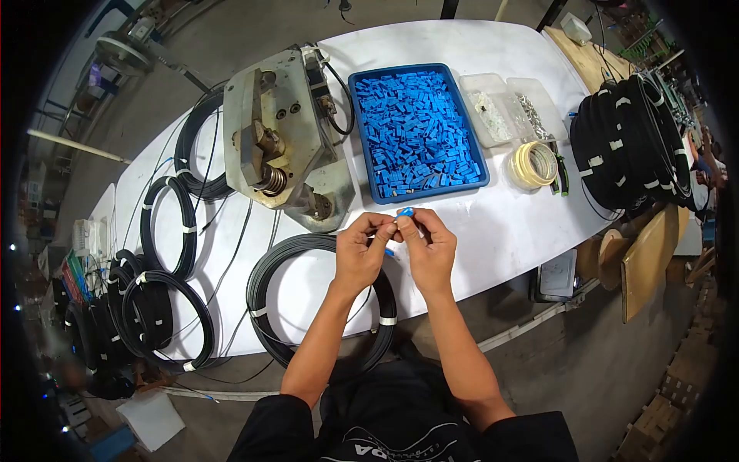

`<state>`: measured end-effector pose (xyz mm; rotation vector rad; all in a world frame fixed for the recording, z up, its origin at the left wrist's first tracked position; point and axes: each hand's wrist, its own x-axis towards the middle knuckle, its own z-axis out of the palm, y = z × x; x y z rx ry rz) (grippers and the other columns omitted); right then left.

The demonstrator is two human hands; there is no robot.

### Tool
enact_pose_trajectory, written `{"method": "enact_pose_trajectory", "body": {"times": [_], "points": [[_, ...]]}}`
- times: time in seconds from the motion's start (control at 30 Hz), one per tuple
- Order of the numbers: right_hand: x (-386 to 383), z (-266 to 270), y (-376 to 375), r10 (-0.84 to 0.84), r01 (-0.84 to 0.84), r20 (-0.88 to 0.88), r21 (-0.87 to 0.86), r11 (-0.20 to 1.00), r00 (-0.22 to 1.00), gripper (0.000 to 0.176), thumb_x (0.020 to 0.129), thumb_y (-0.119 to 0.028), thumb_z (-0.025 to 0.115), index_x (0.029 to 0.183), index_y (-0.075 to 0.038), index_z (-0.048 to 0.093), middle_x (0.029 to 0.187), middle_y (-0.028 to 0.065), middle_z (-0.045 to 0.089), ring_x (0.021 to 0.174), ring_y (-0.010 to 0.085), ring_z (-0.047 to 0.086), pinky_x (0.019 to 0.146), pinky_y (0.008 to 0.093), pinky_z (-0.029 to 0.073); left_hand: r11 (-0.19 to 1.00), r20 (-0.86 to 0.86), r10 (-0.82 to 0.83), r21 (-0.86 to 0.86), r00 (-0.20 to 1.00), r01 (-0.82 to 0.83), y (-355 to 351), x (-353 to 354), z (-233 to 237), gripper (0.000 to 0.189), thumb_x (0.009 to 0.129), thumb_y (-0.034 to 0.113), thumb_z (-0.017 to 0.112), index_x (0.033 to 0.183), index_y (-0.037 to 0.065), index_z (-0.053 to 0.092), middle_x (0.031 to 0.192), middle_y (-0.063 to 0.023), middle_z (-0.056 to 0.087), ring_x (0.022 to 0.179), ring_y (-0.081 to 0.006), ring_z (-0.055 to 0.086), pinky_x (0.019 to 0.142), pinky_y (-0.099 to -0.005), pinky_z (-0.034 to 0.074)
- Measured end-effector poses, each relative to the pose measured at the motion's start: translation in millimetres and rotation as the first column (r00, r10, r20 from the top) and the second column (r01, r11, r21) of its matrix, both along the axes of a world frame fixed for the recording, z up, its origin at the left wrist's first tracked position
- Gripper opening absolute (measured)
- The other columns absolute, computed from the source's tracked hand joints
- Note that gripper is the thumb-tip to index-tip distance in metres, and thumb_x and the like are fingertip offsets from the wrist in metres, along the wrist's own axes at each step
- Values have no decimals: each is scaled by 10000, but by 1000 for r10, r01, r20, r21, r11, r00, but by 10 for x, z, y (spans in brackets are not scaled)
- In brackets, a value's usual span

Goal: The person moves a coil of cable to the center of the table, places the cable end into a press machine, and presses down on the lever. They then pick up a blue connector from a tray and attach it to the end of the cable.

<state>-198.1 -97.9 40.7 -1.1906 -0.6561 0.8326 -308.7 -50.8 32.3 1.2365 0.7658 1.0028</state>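
Note:
Just in front of the blue tray (352,138), my two hands meet at the fingertips above the table. My right hand (431,250) pinches a small blue plastic connector (405,212) between thumb and forefinger. My left hand (360,250) is closed in a pinch right beside it; what lies between its fingers is hidden. Another bit of blue (389,252) shows below, between the hands. Under my left forearm lies a coil of black cable (265,285) bound with white tape. Many loose blue connectors (416,123) fill the tray.
A heavy metal press (285,131) stands left of the tray. Right of it are a clear box of white and metal bits (493,115), tape rolls (533,165) and green-handled pliers (560,173). More black cable coils (631,146) sit at the right, others (168,223) at the left.

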Motion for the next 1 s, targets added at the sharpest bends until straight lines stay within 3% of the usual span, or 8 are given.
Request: {"method": "enact_pose_trajectory", "body": {"times": [0.07,0.17,0.47,0.63,0.73,0.87,0.93,1.0], "points": [[65,-152,-6,22,-26,-111,-35,999,994,198,908,-86,672,1042,57,638,903,72,648,773,96,595,672,237,511,975,-34,-121,-190,992,113,23,16,-11,171,930,100,644,1038,-28,610,861,-57,674,665,-41,546,565,-184,418],[37,-87,4,-28,10,-243,-78,997,970,208,904,-87,677,1046,60,639,887,67,650,747,91,579,669,236,490,942,-19,-187,-288,982,174,37,-48,37,194,926,91,643,1064,-39,605,885,-72,683,649,-45,540,551,-191,418],[125,-40,-60,205,-209,-49,-86,974,978,224,938,-110,633,1077,66,630,927,83,642,786,113,621,706,241,544,983,-58,-93,-163,994,83,-34,-169,-34,143,915,76,657,975,-54,663,837,-76,696,605,-26,485,511,-193,354],[39,-42,-54,122,-120,27,-59,991,992,224,948,-113,618,1062,78,629,951,95,639,796,125,632,699,252,566,999,-136,-10,32,991,15,-69,-101,-68,147,919,56,645,994,-69,663,845,-90,702,732,-100,627,646,-223,487],[14,-7,-26,87,-84,80,-41,996,993,217,948,-108,614,1049,83,631,948,97,637,797,131,636,697,256,574,999,-147,37,43,988,-31,-58,-71,-31,104,903,32,642,956,-42,692,814,-82,719,762,-102,670,701,-238,522],[3,34,12,61,-55,76,-71,996,995,213,949,-110,615,1046,79,636,912,78,638,769,118,625,671,239,558,998,-134,44,50,990,-38,-7,-55,-65,118,912,49,637,960,-48,684,818,-81,714,756,-97,656,693,-233,513],[66,17,48,71,-67,30,-99,993,997,217,948,-117,620,1046,75,637,896,69,639,749,109,614,647,227,540,985,-168,-97,-154,981,71,9,-53,22,198,924,64,635,1073,-65,630,877,-97,698,749,-103,626,680,-235,509],[119,9,101,69,-73,-32,-119,990,997,225,944,-139,633,1048,60,644,862,46,640,713,81,582,624,208,487,966,-93,-159,-220,983,135,56,-99,17,230,921,74,641,1106,-59,614,908,-102,699,750,-95,616,677,-232,504]]}}
